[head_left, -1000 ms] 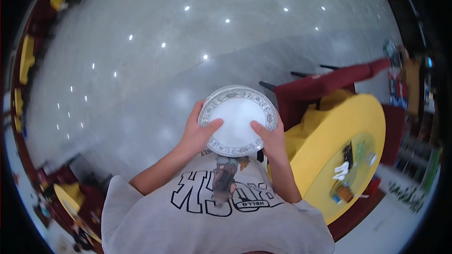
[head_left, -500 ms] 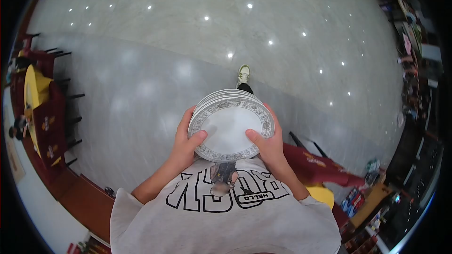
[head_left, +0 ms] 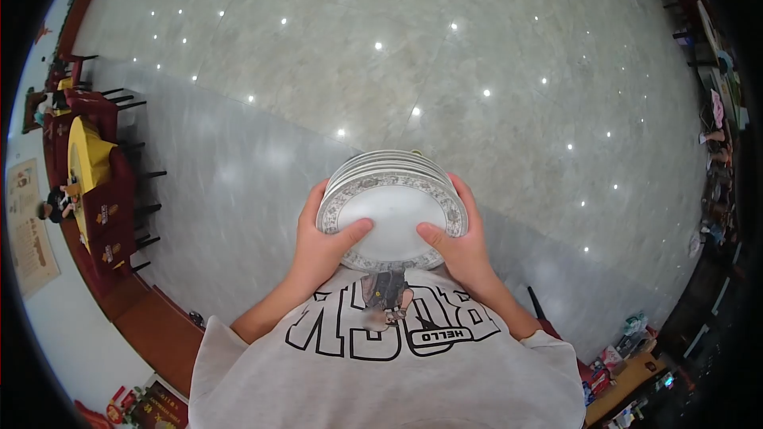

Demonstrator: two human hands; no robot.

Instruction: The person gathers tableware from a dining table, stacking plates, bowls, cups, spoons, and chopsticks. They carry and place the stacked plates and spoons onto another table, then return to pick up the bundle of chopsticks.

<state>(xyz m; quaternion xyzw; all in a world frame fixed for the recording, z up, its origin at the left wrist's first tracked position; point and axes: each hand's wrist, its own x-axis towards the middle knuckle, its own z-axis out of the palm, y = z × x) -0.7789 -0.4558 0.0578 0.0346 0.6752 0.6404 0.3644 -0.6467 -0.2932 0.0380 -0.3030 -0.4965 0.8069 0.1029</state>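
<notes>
A stack of white plates (head_left: 389,218) with grey patterned rims is held in front of my chest. The top plate faces up toward the camera, and the edges of several more show behind it. My left hand (head_left: 324,234) grips the stack's left side, its thumb lying on the top plate. On the opposite side my right hand (head_left: 461,234) holds it the same way, thumb on the plate's face. The other fingers wrap around the rims and are partly hidden below the stack.
Shiny grey floor (head_left: 381,79) stretches ahead. At the left wall are chairs with dark red covers (head_left: 111,222) and a yellow-covered table (head_left: 89,155), with a seated person (head_left: 57,205) beside it. A wooden counter (head_left: 628,381) with assorted items stands at lower right.
I have moved forward across the floor; the chairs at lower right have slid mostly out of view. The shoe ahead is now almost hidden. Both hands still hold the plates.
</notes>
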